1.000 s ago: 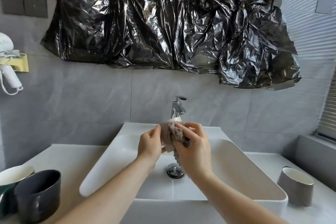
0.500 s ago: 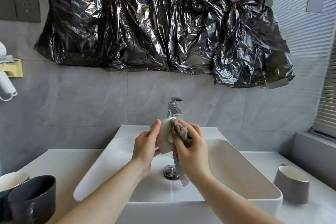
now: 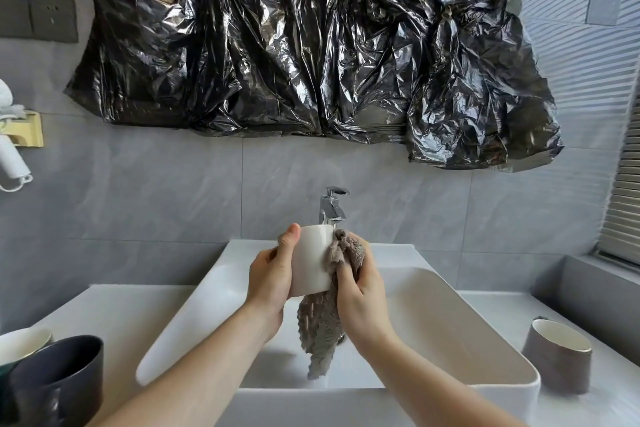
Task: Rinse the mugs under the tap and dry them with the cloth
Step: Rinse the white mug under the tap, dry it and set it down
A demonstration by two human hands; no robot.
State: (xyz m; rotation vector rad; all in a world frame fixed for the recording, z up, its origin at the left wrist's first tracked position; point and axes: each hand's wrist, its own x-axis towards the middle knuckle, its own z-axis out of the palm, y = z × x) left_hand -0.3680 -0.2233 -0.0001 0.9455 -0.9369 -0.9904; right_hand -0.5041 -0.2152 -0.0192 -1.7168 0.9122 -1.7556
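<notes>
Over the basin [image 3: 450, 315] I am mid-drying: left hand [image 3: 268, 279] grips the white mug [image 3: 311, 260], right hand [image 3: 360, 282] pinches the cloth [image 3: 322, 322] against it; next, turn the mug.

No text, label, brand, number or sign can be read anywhere in this view, on any object or surface.

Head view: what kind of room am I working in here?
Most likely a bathroom: a white vessel basin with a chrome tap, grey tiled walls, and what looks like a wall-mounted hair dryer.
</notes>
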